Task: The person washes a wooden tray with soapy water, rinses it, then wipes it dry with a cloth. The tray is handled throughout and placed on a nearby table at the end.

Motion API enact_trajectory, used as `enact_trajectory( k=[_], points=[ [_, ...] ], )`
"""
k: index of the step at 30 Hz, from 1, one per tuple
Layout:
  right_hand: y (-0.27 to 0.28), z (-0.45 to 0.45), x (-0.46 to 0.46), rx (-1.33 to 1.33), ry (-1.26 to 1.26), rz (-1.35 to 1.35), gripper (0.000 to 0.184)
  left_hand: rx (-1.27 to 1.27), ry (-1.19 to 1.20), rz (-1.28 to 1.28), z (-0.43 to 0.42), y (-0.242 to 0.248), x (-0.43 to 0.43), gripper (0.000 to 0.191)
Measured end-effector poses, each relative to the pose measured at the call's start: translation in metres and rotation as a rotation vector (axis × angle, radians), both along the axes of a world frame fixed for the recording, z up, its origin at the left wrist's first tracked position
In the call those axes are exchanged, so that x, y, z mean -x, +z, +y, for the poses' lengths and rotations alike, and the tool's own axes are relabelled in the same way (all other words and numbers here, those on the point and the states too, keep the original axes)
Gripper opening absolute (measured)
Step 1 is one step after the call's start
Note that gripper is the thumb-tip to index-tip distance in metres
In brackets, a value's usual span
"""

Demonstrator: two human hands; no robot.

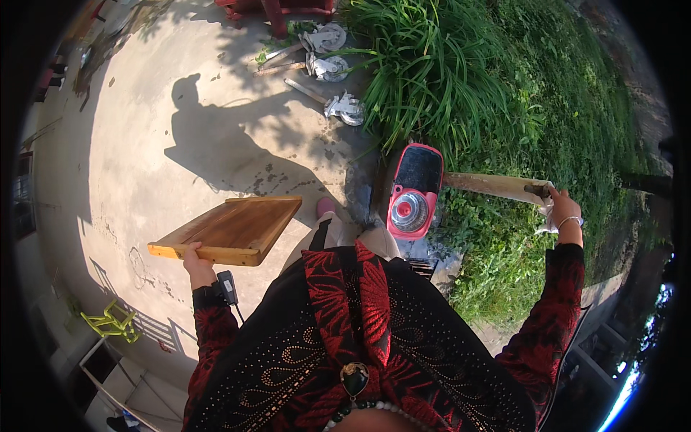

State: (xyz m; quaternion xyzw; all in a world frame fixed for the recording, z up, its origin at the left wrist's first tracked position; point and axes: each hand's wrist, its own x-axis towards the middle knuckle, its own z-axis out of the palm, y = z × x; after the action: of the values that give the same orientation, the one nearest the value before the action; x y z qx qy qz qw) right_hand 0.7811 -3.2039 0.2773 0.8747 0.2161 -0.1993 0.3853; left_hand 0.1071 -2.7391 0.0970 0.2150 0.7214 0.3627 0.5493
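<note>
My left hand (197,264) grips the near edge of a brown wooden board (232,229) with raised edges, held tilted out to my left. My right hand (564,208) reaches far out to the right, at the top end of a pale standing pipe (491,185). A dark fitting, perhaps a tap, is at that end; the fingers touch there, but their exact hold is unclear. Near the pipe's lower end, before my legs, is a pink and black mop bucket (415,191) with a metal spin basket.
Several casters (344,108) with threaded stems lie on the concrete ahead, below a red wooden piece of furniture (275,16). Long-leaved plants (437,70) line the right side. A drain grate (422,267) is by my feet, and a yellow-green chair (110,321) stands at the left.
</note>
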Motion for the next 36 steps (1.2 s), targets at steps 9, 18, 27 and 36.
enact_trajectory(
  k=[9,18,27,36],
  points=[
    [-0.014,-0.012,-0.016,-0.095,0.196,-0.01,0.026,-0.123,-0.023,0.027,-0.011,0.004,0.03,0.015],
    [-0.033,-0.036,-0.027,-0.34,0.191,-0.009,0.025,-0.153,0.118,0.073,-0.034,0.043,0.014,0.015],
    [-0.057,-0.059,-0.033,-0.417,0.267,-0.092,0.025,-0.067,0.251,0.034,-0.034,0.025,0.039,0.029],
    [-0.041,-0.014,-0.001,-0.292,0.075,-0.193,0.026,0.14,0.515,0.052,-0.015,0.023,0.034,0.017]
  ],
)
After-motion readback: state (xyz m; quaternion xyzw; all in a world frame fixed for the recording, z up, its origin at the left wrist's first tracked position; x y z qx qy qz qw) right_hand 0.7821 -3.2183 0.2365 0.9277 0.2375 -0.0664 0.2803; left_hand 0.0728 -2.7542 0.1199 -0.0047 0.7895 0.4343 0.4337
